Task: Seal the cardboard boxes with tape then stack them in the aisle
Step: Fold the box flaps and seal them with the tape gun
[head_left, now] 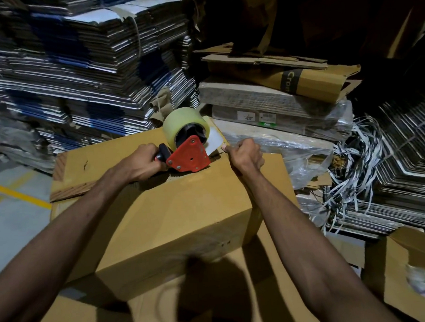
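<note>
A brown cardboard box (175,213) stands in front of me on top of a larger flat box (215,297). On its top sits a red tape dispenser (190,157) with a pale roll of clear tape (184,122). My left hand (142,162) grips the dispenser's black handle. My right hand (246,153) pinches the free end of the tape (215,139), pulled out to the right of the dispenser over the box's far edge.
Tall stacks of flattened cartons (76,69) rise at the back left. Folded brown cartons (288,76) and plastic-wrapped bundles lie behind the box. Loose strapping (351,172) tangles at the right. An open box (417,272) stands at the lower right. Yellow-lined floor (7,198) shows at the left.
</note>
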Demonstrator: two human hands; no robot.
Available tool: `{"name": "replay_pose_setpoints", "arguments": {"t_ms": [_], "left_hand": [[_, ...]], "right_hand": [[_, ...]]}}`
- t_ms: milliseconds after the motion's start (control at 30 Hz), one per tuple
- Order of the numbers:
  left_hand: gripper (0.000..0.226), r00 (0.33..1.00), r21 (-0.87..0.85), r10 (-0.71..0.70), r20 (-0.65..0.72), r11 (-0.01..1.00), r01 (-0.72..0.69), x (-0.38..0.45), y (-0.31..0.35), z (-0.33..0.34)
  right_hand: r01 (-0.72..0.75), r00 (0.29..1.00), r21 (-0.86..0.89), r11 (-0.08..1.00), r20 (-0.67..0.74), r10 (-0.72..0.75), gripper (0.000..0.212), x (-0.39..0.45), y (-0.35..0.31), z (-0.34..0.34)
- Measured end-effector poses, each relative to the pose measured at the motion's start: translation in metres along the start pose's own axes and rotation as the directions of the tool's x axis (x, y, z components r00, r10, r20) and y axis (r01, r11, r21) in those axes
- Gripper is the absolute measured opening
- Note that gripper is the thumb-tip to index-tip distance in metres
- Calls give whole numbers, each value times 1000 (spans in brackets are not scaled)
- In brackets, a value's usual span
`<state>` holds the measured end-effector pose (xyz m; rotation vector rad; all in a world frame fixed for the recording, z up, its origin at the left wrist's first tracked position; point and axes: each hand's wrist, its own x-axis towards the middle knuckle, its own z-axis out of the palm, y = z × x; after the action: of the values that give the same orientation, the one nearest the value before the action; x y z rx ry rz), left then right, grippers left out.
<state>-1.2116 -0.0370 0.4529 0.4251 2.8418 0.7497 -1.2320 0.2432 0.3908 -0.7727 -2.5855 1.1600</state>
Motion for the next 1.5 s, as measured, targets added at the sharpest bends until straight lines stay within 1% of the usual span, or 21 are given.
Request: {"name": "replay_pose_setpoints", "arguments": {"t_ms": [233, 400, 500, 667, 800, 900, 933, 967, 1033, 1067, 1100, 1167, 1233, 1300, 1367, 1400, 1433, 1500], "left_hand": [[28, 999, 96, -16, -42, 995, 20, -19, -23, -7], [37, 993, 210, -33, -115, 976, 57, -50, -67, -28], [41, 992, 273, -25, -123, 960, 58, -67, -88, -39], [48, 994, 245, -54, -93, 966, 76, -96, -102, -60], [39, 988, 280, -106, -115, 950, 135, -109, -109, -66], [38, 984, 302, -130, -121, 940, 162, -107, -103, -66], [38, 982, 299, -140, -130, 938, 173, -107, -99, -66], [37, 977, 290, -165, -134, 936, 198, -107, -97, -67], [38, 970, 284, -189, -151, 932, 226, -110, -91, -67], [39, 970, 288, -191, -152, 930, 229, -110, -90, -67], [40, 970, 287, -190, -150, 931, 227, -111, -88, -68], [40, 971, 301, -185, -149, 927, 222, -108, -87, -68], [39, 968, 318, -191, -162, 919, 234, -106, -90, -66], [41, 971, 323, -184, -156, 919, 226, -106, -95, -64], [43, 976, 327, -161, -145, 923, 201, -106, -100, -64], [44, 979, 316, -150, -141, 930, 188, -106, -103, -64], [45, 981, 311, -127, -147, 935, 168, -106, -104, -63], [45, 984, 284, -108, -144, 948, 146, -107, -107, -63]], "right_hand": [[25, 1000, 12, 1000, 1, -25, 47, 0, 6, -4], [15, 1000, 3, 1000, -7, -15, 45, 1, 5, -1], [17, 1000, 1, 1000, -14, -17, 44, 1, 6, 1], [33, 999, -14, 999, -16, -33, 42, 5, 8, 1], [39, 999, -33, 999, -28, -40, 43, 4, 9, 5], [108, 993, -96, 990, -27, -111, 41, -2, 4, 3], [171, 982, -164, 972, -46, -181, 40, -5, 3, 2], [254, 958, -260, 932, -63, -278, 40, -8, 2, 3], [434, 871, -400, 807, -41, -489, 32, -16, -1, 10], [527, 820, -398, 751, 4, -573, 24, -21, -4, 17], [607, 777, -343, 717, 68, -626, 17, -28, -9, 23], [702, 713, -208, 682, 200, -673, 13, -47, -24, 39], [750, 652, -104, 653, 281, -704, 14, -73, -40, 55], [785, 592, -44, 618, 347, -728, 17, -97, -53, 72], [812, 546, -34, 582, 395, -739, 23, -110, -60, 82], [816, 537, -29, 577, 407, -739, 24, -113, -63, 83], [805, 549, -19, 594, 404, -731, 23, -114, -63, 82], [758, 609, -2, 652, 361, -707, 14, -112, -63, 81]]}}
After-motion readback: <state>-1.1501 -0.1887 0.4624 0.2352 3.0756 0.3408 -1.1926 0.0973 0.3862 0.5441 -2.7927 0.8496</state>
